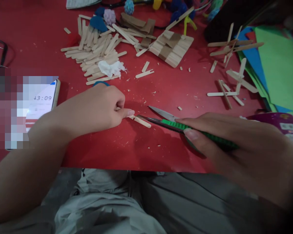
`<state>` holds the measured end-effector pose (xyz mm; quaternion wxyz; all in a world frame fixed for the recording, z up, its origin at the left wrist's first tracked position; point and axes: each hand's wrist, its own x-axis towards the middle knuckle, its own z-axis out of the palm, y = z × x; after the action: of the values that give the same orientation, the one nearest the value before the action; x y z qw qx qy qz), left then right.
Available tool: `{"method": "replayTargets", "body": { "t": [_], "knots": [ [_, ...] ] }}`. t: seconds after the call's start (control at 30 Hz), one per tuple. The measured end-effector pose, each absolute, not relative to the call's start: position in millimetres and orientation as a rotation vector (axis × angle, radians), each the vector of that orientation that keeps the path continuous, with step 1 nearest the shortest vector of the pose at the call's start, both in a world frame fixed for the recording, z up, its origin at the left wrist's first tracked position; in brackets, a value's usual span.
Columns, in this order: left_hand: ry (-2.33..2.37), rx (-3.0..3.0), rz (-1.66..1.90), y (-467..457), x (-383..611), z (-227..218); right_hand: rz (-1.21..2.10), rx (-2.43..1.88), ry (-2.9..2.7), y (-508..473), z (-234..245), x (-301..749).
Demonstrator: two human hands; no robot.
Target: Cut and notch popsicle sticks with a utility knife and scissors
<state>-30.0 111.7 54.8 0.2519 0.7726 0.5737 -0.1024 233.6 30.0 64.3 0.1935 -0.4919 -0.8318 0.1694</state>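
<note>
Scissors [172, 123] with green handles are being gripped in the right hand [241, 149], which is being kept closed around the handles while the blades are being held parted just above the red tabletop [161, 156]. In this head view, a flat wooden stick [142, 121] is being pinched at its left end between thumb and forefinger of the left hand [95, 109], the other fingers being curled in. The stick is lying on the tabletop between the two hands, its free end touching or just beside the lower blade.

The stick is being judged light, thin and stiff, yet brittle: chips and splinters are lying scattered around it. A firm pinch on the flat faces, close to the blades, is being judged the safest hold.

Counted: one stick in hand, one pair of scissors, one phone [42, 100] beside the left wrist, one panel of joined sticks [172, 48], one white wad [111, 68], and three crossed-stick pieces [231, 44] at the far right, as far as can be told. The loose pile of sticks [97, 53] is too tangled for an exact count and is being reckoned at well over a dozen.
</note>
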Motion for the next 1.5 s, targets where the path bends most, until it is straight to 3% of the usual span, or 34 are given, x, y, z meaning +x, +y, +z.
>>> {"method": "replayTargets", "body": {
  "t": [0.97, 1.5],
  "knots": [
    [1.548, 2.138, -0.121, 114.1, -38.4, 41.1, 0.546, -1.451, -2.342, 31.0, 68.5, 231.4],
    [1.604, 2.182, -0.164, 112.9, -39.7, 42.5, 0.341, -1.388, -2.491, 31.7, 79.1, 229.5]
  ]
}}
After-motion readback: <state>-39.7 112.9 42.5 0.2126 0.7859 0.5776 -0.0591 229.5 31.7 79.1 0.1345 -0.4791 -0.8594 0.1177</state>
